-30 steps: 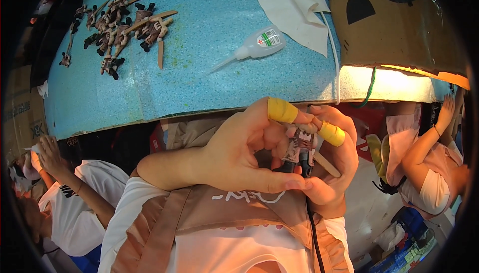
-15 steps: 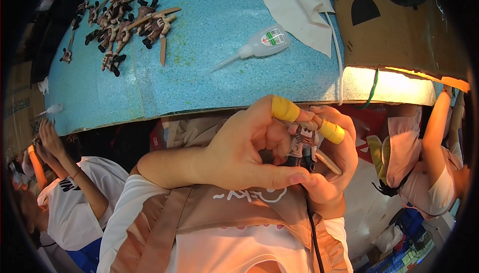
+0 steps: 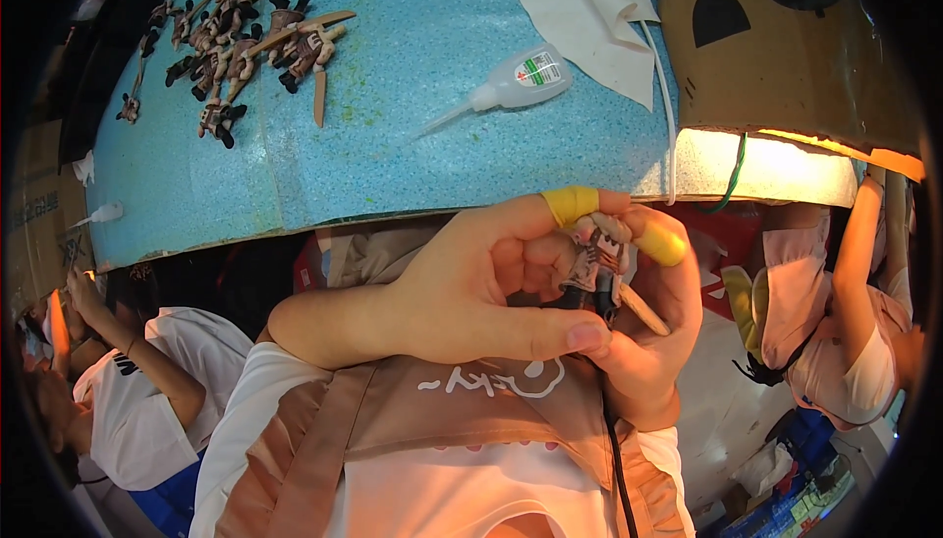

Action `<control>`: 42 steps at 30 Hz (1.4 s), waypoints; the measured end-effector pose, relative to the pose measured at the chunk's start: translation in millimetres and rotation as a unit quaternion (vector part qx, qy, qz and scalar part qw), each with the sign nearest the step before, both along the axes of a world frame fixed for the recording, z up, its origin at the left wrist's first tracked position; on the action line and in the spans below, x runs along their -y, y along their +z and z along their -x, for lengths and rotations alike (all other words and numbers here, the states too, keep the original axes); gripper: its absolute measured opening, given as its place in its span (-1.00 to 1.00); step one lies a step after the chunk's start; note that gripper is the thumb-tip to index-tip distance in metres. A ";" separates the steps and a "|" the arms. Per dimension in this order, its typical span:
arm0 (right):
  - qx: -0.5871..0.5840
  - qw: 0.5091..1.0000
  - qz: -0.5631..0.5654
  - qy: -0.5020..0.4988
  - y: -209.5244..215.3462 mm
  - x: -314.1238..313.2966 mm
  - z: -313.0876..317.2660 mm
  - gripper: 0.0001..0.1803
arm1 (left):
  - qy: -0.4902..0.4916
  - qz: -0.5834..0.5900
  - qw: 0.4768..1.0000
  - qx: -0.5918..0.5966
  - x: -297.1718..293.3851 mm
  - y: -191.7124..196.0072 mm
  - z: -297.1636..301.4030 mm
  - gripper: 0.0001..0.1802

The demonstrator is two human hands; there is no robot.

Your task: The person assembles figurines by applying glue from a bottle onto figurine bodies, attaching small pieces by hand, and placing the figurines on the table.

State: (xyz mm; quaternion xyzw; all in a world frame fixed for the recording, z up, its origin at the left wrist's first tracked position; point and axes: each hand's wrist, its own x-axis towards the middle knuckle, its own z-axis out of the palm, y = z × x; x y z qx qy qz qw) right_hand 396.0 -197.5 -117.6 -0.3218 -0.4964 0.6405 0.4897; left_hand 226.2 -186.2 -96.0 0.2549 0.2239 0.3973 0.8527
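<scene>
A small painted figurine (image 3: 595, 265) is held up between my hands at chest height, just off the table's near edge. It has a brown-and-white body, dark legs and a tan, sword-like blade (image 3: 644, 310) slanting down on its right. My left hand (image 3: 462, 287) grips its left side, with the thumb across under the legs. My right hand (image 3: 660, 337) is closed round the other side, its thumb tip meeting the left thumb. Yellow tape wraps both index fingers, which curl over the figurine's head. Part of the figurine's back and lower legs is hidden by my fingers.
On the blue table (image 3: 393, 165) lie a pile of similar figurines (image 3: 236, 47), a clear glue bottle (image 3: 521, 81) with a long nozzle, and a white cloth (image 3: 580, 22). A cardboard box (image 3: 786, 76) and white cable (image 3: 664, 96) stand right. Co-workers sit on both sides.
My index fingers have shifted on the figurine's head, so more of its top shows and it leans slightly. At left, a co-worker's hands have moved lower.
</scene>
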 end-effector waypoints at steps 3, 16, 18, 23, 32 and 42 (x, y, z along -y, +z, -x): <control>-0.026 0.996 -0.019 -0.079 0.7 2.4 2.7 -0.07 | -0.004 0.027 1.000 0.003 -2.2 4.9 2.1 -0.18; -0.031 0.993 -0.108 -0.036 -6.1 -8.2 6.5 -0.04 | 0.029 0.032 0.999 0.007 -2.5 6.1 2.2 -0.20; -0.039 0.990 -0.099 -0.097 -9.2 -4.3 7.5 -0.07 | 0.059 0.036 0.998 -0.005 -3.3 12.1 8.7 -0.20; 0.294 0.891 -0.333 -0.088 2.9 -47.2 3.6 -0.36 | 0.139 -0.011 0.980 -0.141 -0.2 19.2 45.2 -0.24; 0.503 0.754 -0.420 -0.039 1.6 -88.3 52.3 -0.62 | 0.190 -0.212 0.852 -0.439 -99.8 52.8 110.1 -0.40; 0.421 0.808 -0.403 -0.087 -8.4 -93.3 53.9 -0.66 | 0.280 -0.323 0.689 -0.585 -206.9 113.4 163.3 -0.16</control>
